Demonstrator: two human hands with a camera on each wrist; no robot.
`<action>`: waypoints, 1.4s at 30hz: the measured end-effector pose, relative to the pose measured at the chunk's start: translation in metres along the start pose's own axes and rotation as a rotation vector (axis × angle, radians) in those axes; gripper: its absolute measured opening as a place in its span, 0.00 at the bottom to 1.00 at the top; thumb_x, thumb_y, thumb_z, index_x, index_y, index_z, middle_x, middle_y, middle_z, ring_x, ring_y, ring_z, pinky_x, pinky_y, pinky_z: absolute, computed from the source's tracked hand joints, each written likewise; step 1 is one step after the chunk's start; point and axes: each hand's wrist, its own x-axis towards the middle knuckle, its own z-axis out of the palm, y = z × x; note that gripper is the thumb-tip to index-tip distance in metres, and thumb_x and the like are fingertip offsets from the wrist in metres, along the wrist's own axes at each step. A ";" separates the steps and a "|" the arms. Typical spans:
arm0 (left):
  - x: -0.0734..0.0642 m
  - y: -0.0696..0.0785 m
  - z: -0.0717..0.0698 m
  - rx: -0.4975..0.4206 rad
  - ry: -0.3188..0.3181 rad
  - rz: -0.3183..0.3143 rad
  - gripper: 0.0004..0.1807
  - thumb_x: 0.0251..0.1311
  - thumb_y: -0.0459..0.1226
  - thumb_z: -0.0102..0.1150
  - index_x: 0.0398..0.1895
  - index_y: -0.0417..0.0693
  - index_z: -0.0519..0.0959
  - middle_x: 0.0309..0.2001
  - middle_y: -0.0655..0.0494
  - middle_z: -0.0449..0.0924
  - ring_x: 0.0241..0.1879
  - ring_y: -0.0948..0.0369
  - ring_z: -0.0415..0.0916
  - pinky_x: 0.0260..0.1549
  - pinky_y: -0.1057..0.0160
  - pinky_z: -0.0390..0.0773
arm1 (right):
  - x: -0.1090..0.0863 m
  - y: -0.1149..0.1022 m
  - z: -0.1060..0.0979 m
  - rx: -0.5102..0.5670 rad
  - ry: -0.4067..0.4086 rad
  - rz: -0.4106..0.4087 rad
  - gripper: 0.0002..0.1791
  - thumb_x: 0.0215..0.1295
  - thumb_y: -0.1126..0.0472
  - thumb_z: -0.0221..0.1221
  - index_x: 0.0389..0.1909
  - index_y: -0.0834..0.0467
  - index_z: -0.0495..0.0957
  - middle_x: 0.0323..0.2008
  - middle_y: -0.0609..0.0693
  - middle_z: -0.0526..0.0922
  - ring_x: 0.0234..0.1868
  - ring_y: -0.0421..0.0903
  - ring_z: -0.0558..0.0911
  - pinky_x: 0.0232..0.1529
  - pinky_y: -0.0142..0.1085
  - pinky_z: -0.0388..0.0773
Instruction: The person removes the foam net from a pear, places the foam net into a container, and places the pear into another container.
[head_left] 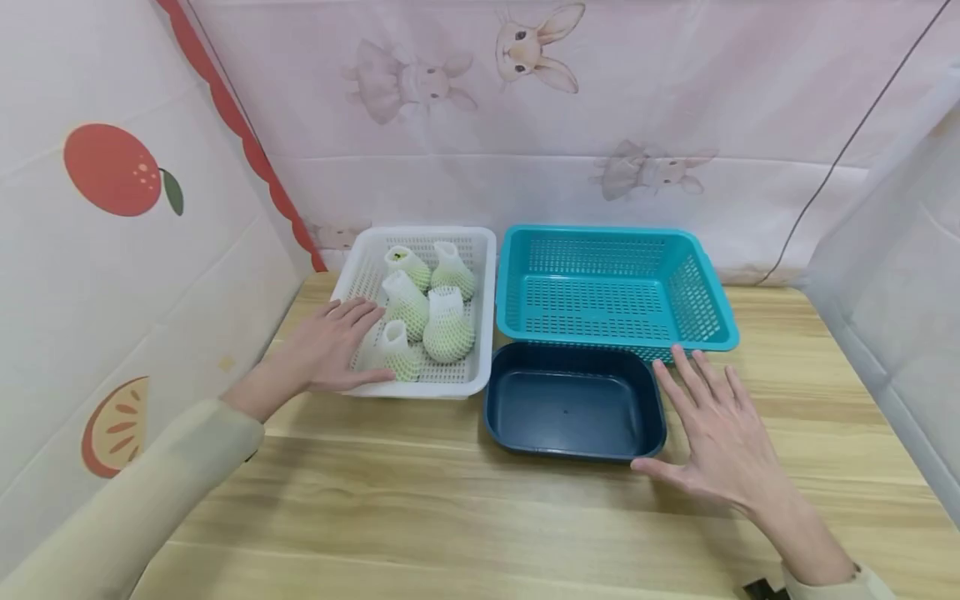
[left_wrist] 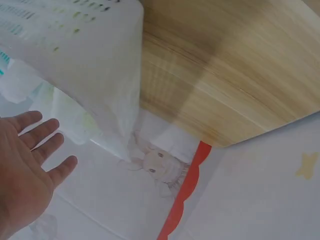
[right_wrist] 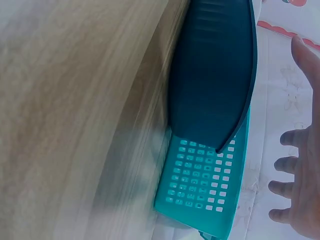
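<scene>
My left hand (head_left: 333, 346) hovers over the left side of a white basket (head_left: 483, 333), fingers spread and holding nothing. Inside the basket lie several pale green round fruits (head_left: 447, 337) in white foam net sleeves; their kind is hidden by the netting. In the left wrist view the left hand (left_wrist: 27, 170) shows straight fingers beside the basket's wall (left_wrist: 100, 65). My right hand (head_left: 723, 437), fingers spread, is at the right end of a dark blue basin (head_left: 570, 412) with nothing in its grasp. In the right wrist view the right hand (right_wrist: 302, 165) stands apart from the basin (right_wrist: 212, 70).
A teal perforated basket (head_left: 592, 304) stands behind the dark blue basin, right of the white one. All rest on a wooden table (head_left: 420, 517). Printed cloth walls (head_left: 540, 125) enclose the back and both sides. A dark small object (head_left: 765, 590) shows near the right sleeve.
</scene>
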 end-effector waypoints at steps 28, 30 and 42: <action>0.042 -0.007 0.022 0.155 -0.303 0.061 0.55 0.56 0.74 0.59 0.69 0.37 0.75 0.69 0.39 0.76 0.69 0.42 0.73 0.68 0.40 0.73 | 0.003 -0.003 0.003 0.016 -0.017 0.004 0.70 0.49 0.10 0.53 0.84 0.54 0.57 0.84 0.60 0.56 0.84 0.64 0.56 0.87 0.56 0.34; 0.043 -0.006 0.023 0.156 -0.309 0.070 0.54 0.57 0.72 0.60 0.70 0.37 0.74 0.70 0.39 0.75 0.70 0.42 0.72 0.68 0.40 0.73 | 0.003 -0.002 0.003 0.013 -0.018 0.006 0.71 0.48 0.11 0.55 0.83 0.55 0.57 0.84 0.60 0.55 0.84 0.64 0.56 0.87 0.55 0.34; 0.052 0.001 0.030 0.079 -0.314 0.129 0.48 0.56 0.66 0.68 0.71 0.43 0.73 0.63 0.45 0.80 0.65 0.46 0.75 0.64 0.40 0.76 | 0.005 -0.001 0.002 0.009 -0.026 0.009 0.72 0.42 0.16 0.65 0.84 0.54 0.57 0.84 0.61 0.57 0.83 0.64 0.57 0.87 0.55 0.35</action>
